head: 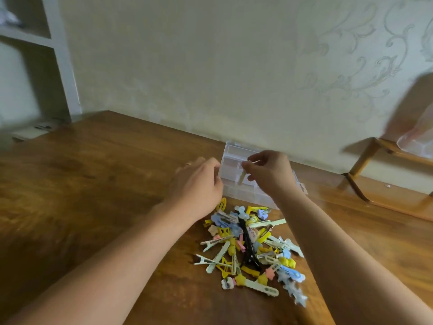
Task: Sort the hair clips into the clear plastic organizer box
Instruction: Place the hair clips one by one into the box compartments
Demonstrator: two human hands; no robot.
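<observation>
Nearest the camera, two bare forearms reach forward over a glossy brown wooden tabletop (93, 184).

Between the forearms lies a loose heap of small plastic and metal hair clips (251, 249) in yellow, pale blue, pink, cream and silver. A long black clip (248, 249) runs lengthwise through the middle of the heap. A cream flat clip with yellow knobs (256, 285) lies at the near edge. A blurred blue star-shaped clip (297, 293) lies at the near right corner of the heap.

Just beyond the heap stands a clear plastic organizer box with divided compartments (234, 160), close to the wall. The heap's far edge lies just beside the box's near side.

Left hand (199, 184): at the box's left end, back of hand toward camera, fingers curled; fingertips are hidden behind the hand, so cannot tell whether they grip the box edge or only touch it.

Right hand (269, 171): over the box, thumb and forefinger pinching the top of a slim pale cream clip (242, 177), which hangs downward above the compartments. Which compartment: cannot tell. Remaining fingers curled loosely.

Farther: beige wall with raised scroll pattern (210, 66). Right, a light wooden frame (365, 160). Left, a white shelf unit (58, 55).
</observation>
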